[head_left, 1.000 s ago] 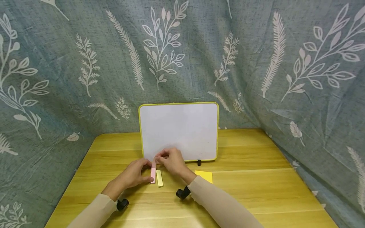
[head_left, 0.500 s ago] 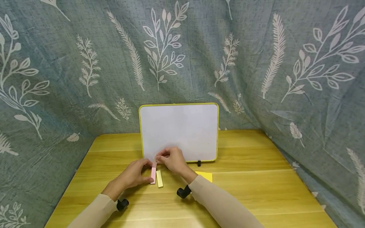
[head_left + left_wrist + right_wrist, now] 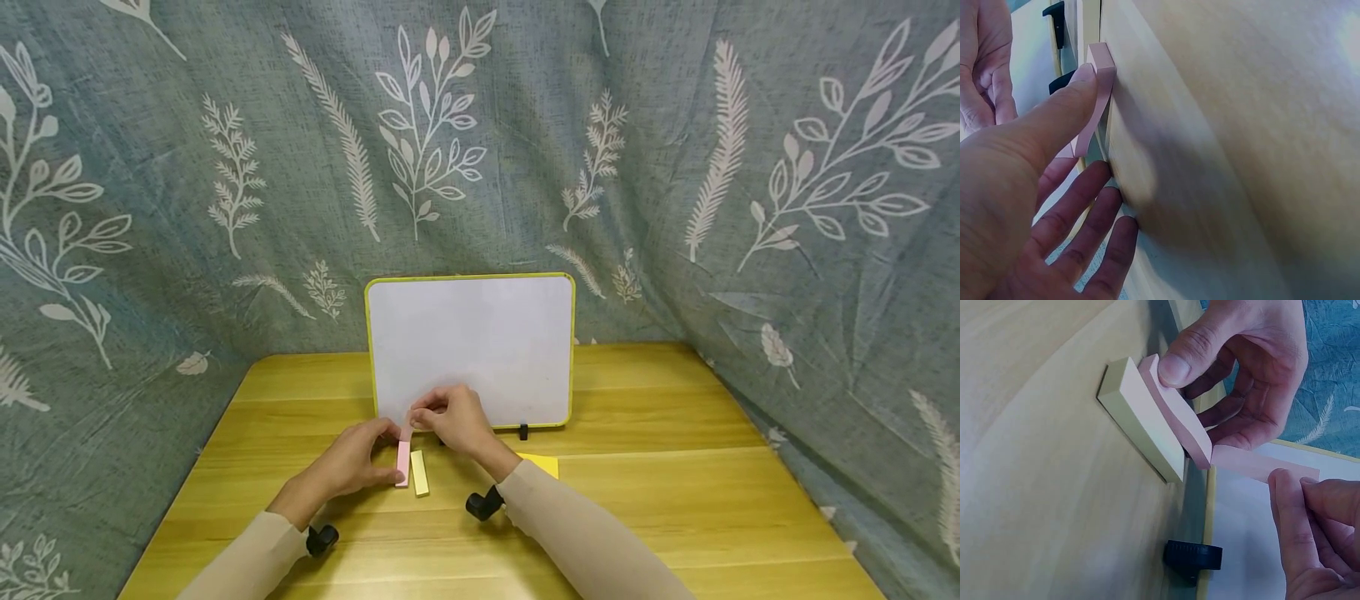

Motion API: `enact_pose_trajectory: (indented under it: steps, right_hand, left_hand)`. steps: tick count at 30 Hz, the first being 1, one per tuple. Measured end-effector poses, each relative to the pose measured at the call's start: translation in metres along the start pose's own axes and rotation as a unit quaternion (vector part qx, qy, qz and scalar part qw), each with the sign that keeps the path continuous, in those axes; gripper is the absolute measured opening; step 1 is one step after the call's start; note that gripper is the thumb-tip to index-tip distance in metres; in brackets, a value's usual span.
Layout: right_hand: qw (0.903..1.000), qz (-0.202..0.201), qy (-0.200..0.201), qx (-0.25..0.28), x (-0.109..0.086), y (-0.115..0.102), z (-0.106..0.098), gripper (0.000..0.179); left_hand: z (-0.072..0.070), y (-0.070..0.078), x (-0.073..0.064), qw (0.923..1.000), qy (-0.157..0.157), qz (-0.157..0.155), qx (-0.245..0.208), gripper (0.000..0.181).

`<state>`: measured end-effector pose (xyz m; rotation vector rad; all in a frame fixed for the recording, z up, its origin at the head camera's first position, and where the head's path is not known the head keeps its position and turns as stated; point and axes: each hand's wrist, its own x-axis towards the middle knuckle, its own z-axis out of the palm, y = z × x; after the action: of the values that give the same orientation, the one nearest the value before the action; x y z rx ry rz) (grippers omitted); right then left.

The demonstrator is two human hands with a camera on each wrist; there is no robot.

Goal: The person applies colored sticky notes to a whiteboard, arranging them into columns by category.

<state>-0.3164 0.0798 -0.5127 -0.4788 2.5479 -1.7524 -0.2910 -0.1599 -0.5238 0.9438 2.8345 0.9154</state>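
My left hand (image 3: pixel 348 458) holds a narrow pink sticky-note pad (image 3: pixel 402 464) on the table, thumb on its near end and a finger at the far end. In the right wrist view the pad (image 3: pixel 1175 415) looks bowed, and a thin pink strip (image 3: pixel 1250 465) extends from its far end. Thumb and fingers of my right hand (image 3: pixel 459 423) pinch that strip's free end in front of the whiteboard (image 3: pixel 472 350). Right beside the pink pad lies a pale yellow sticky-note pad (image 3: pixel 419 473) of similar shape. The left hand's other fingers (image 3: pixel 1116 247) are spread near the table.
The yellow-framed whiteboard stands upright on small black feet (image 3: pixel 523 432) behind both hands. A square yellow note pad (image 3: pixel 546 465) lies partly under the right forearm in the head view. Patterned grey-green cloth (image 3: pixel 480 167) hangs behind the wooden table (image 3: pixel 637 500).
My right hand has drawn the pink strip slightly farther from the pad, toward the whiteboard. The left hand and both pads have stayed in place.
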Motion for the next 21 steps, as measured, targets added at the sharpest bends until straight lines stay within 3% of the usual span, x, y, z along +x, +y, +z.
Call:
enact_pose_trajectory:
  steps: [21]
  right_hand:
    - [0.9977, -0.009, -0.009, 0.066, -0.009, -0.021, -0.022, 0.01]
  left_hand:
    - [0.002, 0.001, -0.002, 0.9991, -0.004, -0.012, 0.041, 0.053]
